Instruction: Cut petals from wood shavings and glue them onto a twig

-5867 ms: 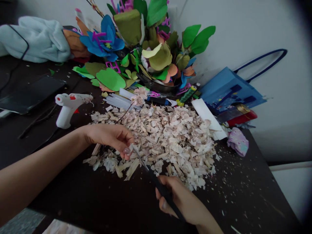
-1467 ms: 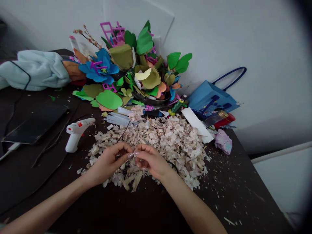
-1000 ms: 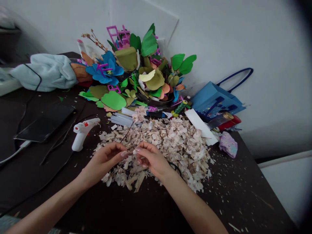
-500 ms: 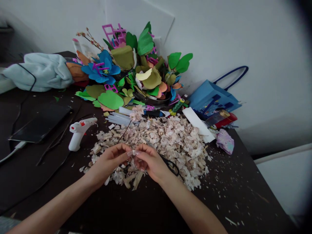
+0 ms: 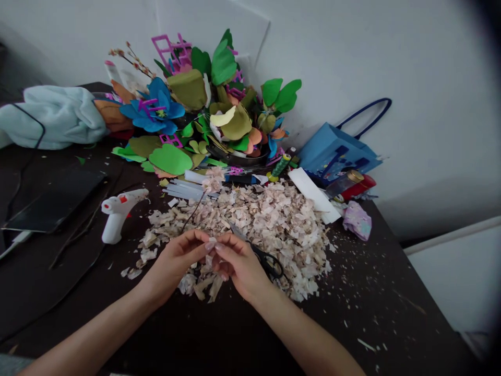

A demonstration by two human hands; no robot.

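We see the left hand (image 5: 176, 266) and right hand (image 5: 238, 269) pinching a pale wood shaving (image 5: 210, 259) between their fingertips, over the shavings pile (image 5: 282, 235). Black-handled scissors (image 5: 268, 262) lie on the pile, just beneath the right hand.

Glue gun (image 5: 116, 222) left of wood shavings (image 5: 270, 230), paper flowers (image 5: 211, 109) behind them

Rough wood shavings (image 5: 270, 230), matt blk tabletop (image 5: 391, 313), smooth plas. glue gun (image 5: 115, 216)
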